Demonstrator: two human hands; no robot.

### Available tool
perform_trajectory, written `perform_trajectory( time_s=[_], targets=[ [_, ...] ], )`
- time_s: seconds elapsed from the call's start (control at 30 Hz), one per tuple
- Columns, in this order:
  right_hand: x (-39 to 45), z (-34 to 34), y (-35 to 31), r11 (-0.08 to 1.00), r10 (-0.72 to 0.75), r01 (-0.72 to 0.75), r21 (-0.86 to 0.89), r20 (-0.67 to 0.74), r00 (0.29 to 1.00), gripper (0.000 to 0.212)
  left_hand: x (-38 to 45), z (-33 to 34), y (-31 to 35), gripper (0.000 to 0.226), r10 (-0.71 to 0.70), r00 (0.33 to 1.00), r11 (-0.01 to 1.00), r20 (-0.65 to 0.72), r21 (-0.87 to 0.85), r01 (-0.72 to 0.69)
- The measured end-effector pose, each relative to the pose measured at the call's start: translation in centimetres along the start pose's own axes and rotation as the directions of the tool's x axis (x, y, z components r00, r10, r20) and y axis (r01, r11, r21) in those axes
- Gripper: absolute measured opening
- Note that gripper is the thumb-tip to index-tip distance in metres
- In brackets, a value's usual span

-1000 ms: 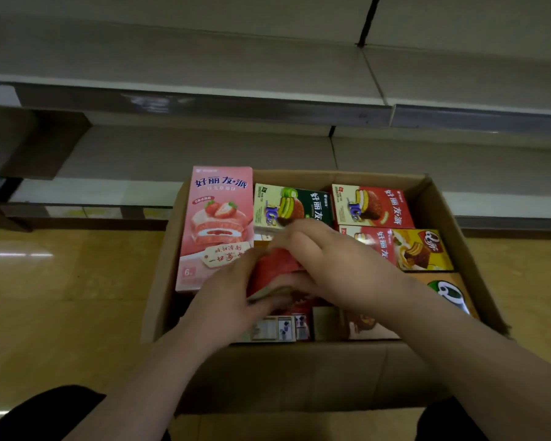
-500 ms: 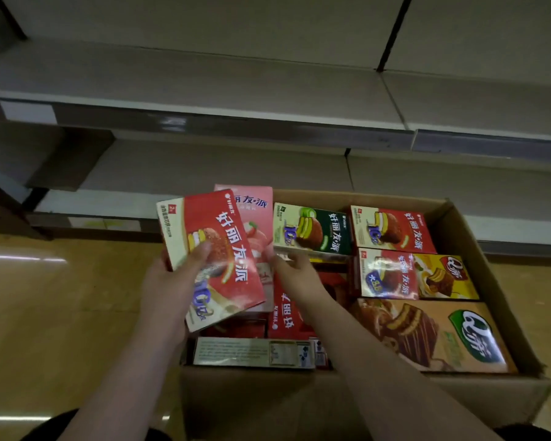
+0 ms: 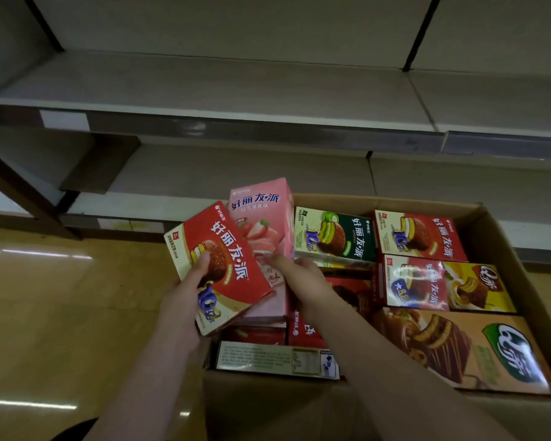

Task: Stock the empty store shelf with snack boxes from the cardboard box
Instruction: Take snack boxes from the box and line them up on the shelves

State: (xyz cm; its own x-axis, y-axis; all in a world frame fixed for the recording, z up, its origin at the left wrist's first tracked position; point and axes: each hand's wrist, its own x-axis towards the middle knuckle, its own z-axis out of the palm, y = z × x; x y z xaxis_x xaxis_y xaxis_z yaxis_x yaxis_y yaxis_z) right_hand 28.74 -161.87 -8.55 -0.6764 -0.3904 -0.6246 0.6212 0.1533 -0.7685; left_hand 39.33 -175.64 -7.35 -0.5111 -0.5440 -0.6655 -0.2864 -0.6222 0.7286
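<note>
My left hand (image 3: 188,291) grips a red snack box (image 3: 223,249), lifted and tilted above the left side of the open cardboard box (image 3: 497,237). Behind it a pink strawberry box (image 3: 261,214) stands upright at the box's left wall. My right hand (image 3: 303,275) reaches into the cardboard box with fingers on the lower edge of the pink box; how firmly it holds is unclear. Inside lie a green box (image 3: 341,237), further red boxes (image 3: 423,233) and a large brown cake box (image 3: 477,348). Two bare grey shelves (image 3: 236,87) run behind.
A dark shelf upright (image 3: 19,186) slants down at the left. Glossy tan floor (image 3: 61,313) spreads left of the cardboard box. A lower shelf board (image 3: 236,173) lies just behind the box. The box's near wall (image 3: 268,409) stands between my arms.
My left hand has lifted the red box out of the cardboard box and to the left. My right hand has let go of it and moved to the pink box. The view tilted upward.
</note>
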Motion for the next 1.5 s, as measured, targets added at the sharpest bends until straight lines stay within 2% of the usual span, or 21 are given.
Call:
perform_trajectory(
  time_s=[0.03,0.1,0.2,0.27,0.33,0.47,0.57,0.6,0.67,0.7,0.73,0.83,0.93,1.0,1.1,1.2,1.23,1.33,1.4,1.47,1.5],
  targets=[
    [-0.5,0.3,-0.5,0.999,-0.049,0.05,0.017,-0.049,0.998,0.032,-0.1,0.1,0.0,0.063,-0.029,0.999,0.998,0.036,-0.058,0.031],
    [-2.7,0.2,-2.0,0.99,-0.124,0.115,-0.078,-0.126,0.984,0.027,-1.1,0.3,0.1,0.056,-0.09,0.992,0.973,0.085,-0.208,0.106],
    [-8.6,-2.2,-5.1,0.98,-0.125,0.094,-0.175,-0.177,0.976,0.022,-5.3,-0.3,0.9,0.06,-0.165,0.984,0.918,0.063,-0.356,0.177],
    [-12.6,-4.6,-8.0,0.984,-0.071,0.034,-0.177,-0.21,0.975,0.025,-8.8,-0.8,2.4,0.066,-0.174,0.985,0.92,0.008,-0.354,0.166],
    [-16.3,-6.2,-11.2,0.991,-0.023,-0.011,-0.134,-0.253,0.967,0.036,-12.6,-0.9,4.9,0.055,-0.161,0.987,0.939,-0.006,-0.307,0.152],
    [-24.2,-8.4,-17.5,1.0,-0.004,0.006,0.009,-0.276,0.961,0.038,-20.2,1.1,11.7,0.049,-0.162,0.974,0.958,0.16,-0.213,0.194],
    [-30.5,-9.9,-20.4,0.998,0.023,-0.008,0.069,-0.215,0.976,0.072,-25.1,3.0,16.9,0.039,-0.108,0.965,0.987,0.239,-0.094,0.133],
    [-32.5,-10.2,-21.2,0.996,0.017,-0.001,0.086,-0.191,0.981,0.082,-26.4,3.5,18.4,0.042,-0.077,0.97,0.996,0.232,-0.031,0.086],
    [-36.0,-9.8,-23.4,0.995,-0.03,0.046,0.087,-0.177,0.984,0.091,-29.3,4.4,21.3,0.068,0.027,0.982,0.992,0.186,0.114,-0.049],
    [-37.1,-9.4,-24.6,0.995,-0.065,0.078,0.064,-0.184,0.981,0.089,-30.3,4.8,22.6,0.077,0.068,0.987,0.981,0.149,0.171,-0.094],
    [-38.5,-9.1,-25.9,0.994,-0.097,0.106,0.037,-0.195,0.976,0.08,-31.9,5.1,23.6,0.077,0.108,0.988,0.971,0.113,0.2,-0.129],
    [-41.8,-8.3,-30.3,0.984,-0.18,0.177,-0.035,-0.247,0.952,0.049,-36.0,7.1,26.7,0.057,0.2,0.976,0.972,0.088,0.11,-0.209],
    [-45.6,-8.9,-34.3,0.967,-0.255,0.25,-0.05,-0.228,0.94,0.049,-39.6,9.0,30.0,0.053,0.259,0.964,0.966,0.055,0.012,-0.26],
    [-48.4,-9.7,-37.2,0.946,-0.325,0.323,-0.04,-0.163,0.931,0.058,-42.3,10.3,32.5,0.059,0.301,0.947,0.954,0.113,-0.023,-0.3],
    [-51.6,-10.3,-41.3,0.895,-0.444,0.444,-0.029,-0.138,0.886,0.083,-46.1,12.0,37.0,0.056,0.389,0.896,0.92,0.216,-0.031,-0.391],
    [-54.5,-9.7,-45.3,0.82,-0.56,0.57,0.042,-0.145,0.816,0.066,-50.7,13.4,42.0,0.039,0.519,0.79,0.839,0.325,-0.018,-0.544],
    [-55.7,-9.1,-46.7,0.782,-0.604,0.619,0.079,-0.151,0.783,0.063,-52.4,13.8,43.9,0.033,0.573,0.736,0.793,0.362,-0.016,-0.609],
    [-57.0,-8.3,-48.2,0.721,-0.662,0.679,0.136,-0.155,0.734,0.066,-55.4,14.6,46.6,0.025,0.651,0.61,0.704,0.452,-0.058,-0.708],
    [-58.2,-7.6,-48.8,0.687,-0.687,0.708,0.165,-0.168,0.707,0.076,-56.8,14.8,47.6,0.031,0.661,0.563,0.686,0.496,-0.095,-0.722],
    [-59.0,-7.0,-49.2,0.66,-0.714,0.735,0.154,-0.177,0.678,0.091,-57.7,15.0,48.1,0.053,0.661,0.535,0.686,0.526,-0.137,-0.714],
    [-59.1,-6.8,-49.4,0.648,-0.727,0.749,0.141,-0.179,0.663,0.089,-57.8,15.2,48.3,0.066,0.656,0.532,0.689,0.535,-0.139,-0.711]
  ],
)
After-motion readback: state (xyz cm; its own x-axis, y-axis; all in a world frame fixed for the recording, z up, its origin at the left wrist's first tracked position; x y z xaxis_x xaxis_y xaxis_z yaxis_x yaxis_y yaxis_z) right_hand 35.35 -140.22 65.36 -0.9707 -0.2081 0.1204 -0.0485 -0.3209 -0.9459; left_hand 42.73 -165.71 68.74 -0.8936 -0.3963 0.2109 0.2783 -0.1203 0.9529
